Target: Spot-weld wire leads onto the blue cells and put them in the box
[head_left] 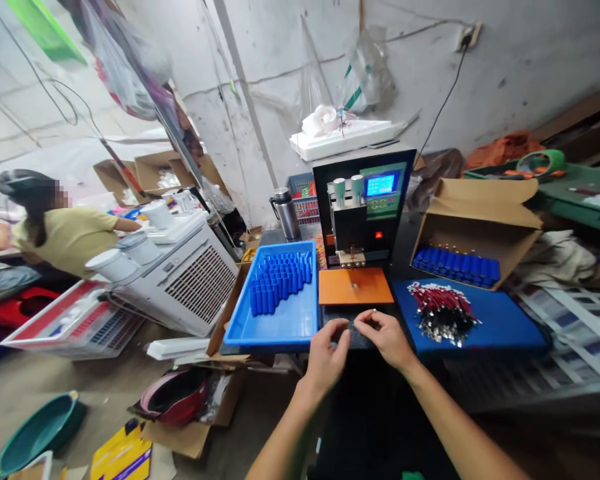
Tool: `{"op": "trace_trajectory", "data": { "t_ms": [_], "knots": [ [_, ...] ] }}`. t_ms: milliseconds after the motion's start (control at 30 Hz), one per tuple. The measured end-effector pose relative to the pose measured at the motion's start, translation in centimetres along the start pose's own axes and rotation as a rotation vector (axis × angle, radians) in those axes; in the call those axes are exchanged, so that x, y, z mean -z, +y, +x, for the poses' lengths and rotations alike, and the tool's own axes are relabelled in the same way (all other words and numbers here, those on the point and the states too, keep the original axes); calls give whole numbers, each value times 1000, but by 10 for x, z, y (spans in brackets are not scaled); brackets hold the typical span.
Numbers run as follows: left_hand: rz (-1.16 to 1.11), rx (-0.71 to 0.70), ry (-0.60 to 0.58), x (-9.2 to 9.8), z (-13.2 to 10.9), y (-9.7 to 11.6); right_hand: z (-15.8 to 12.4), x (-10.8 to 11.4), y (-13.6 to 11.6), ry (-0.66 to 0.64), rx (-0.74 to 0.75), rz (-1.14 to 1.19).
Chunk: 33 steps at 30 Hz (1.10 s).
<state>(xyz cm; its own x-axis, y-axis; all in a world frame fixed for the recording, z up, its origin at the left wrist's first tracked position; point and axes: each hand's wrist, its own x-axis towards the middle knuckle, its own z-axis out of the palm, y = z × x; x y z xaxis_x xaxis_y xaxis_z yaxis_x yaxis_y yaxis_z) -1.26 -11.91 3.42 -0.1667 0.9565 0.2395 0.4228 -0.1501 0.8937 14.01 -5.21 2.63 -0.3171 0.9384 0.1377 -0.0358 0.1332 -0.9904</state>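
My left hand [329, 353] is closed, its fingers curled together in front of the orange plate [330, 287] of a bench machine. What it holds, if anything, is hidden. Close beside it, my right hand [387, 340] has thumb and forefinger pinched; a tiny pale spot shows at the fingertips, too small to name. The black machine [347, 230], which looks like a spot welder, has a lit blue display [381, 184] and copper-coloured tips above the plate. To the left, blue cylindrical cells [280, 283] stand upright in a blue tray [270, 330]. Red and black wires [443, 310] with white ends lie piled at right.
An open cardboard box [480, 223] with more blue cells lies behind the wires on a blue surface [510, 327]. A steel flask [285, 213] stands behind the tray. Left are an air cooler [195, 287] and a person [65, 233] in a yellow top. White foam [350, 137] tops the machine.
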Motion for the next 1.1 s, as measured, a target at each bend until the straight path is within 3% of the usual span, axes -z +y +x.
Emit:
{"op": "trace_trajectory", "data": {
  "t_ms": [67,200,300,367,467,567,733,867,933,1000,1100],
  "knots": [
    [114,-60,45,25,6,-6,-3,4,2,43,-16,3],
    [503,-117,122,96,41,-31,-8,12,13,117,-80,65],
    [906,-92,18,136,74,-48,-11,13,20,133,-104,100],
    [1125,-94,-60,147,92,-55,-13,12,22,131,-105,108],
    [1303,-95,-131,147,110,-61,-15,10,23,123,-99,107],
    [1337,-105,-157,141,120,-65,-16,11,24,120,-95,101],
    [1262,-149,-162,137,120,-65,-17,16,28,131,-109,113],
    [1077,-111,-174,135,109,-62,-15,16,30,139,-111,152],
    [912,-100,-129,132,104,-60,-14,15,29,140,-108,161],
    [734,-79,-10,126,102,-54,-11,15,28,153,-110,172],
    [448,-36,160,103,105,-38,-4,16,26,198,-117,206]
  ]
}}
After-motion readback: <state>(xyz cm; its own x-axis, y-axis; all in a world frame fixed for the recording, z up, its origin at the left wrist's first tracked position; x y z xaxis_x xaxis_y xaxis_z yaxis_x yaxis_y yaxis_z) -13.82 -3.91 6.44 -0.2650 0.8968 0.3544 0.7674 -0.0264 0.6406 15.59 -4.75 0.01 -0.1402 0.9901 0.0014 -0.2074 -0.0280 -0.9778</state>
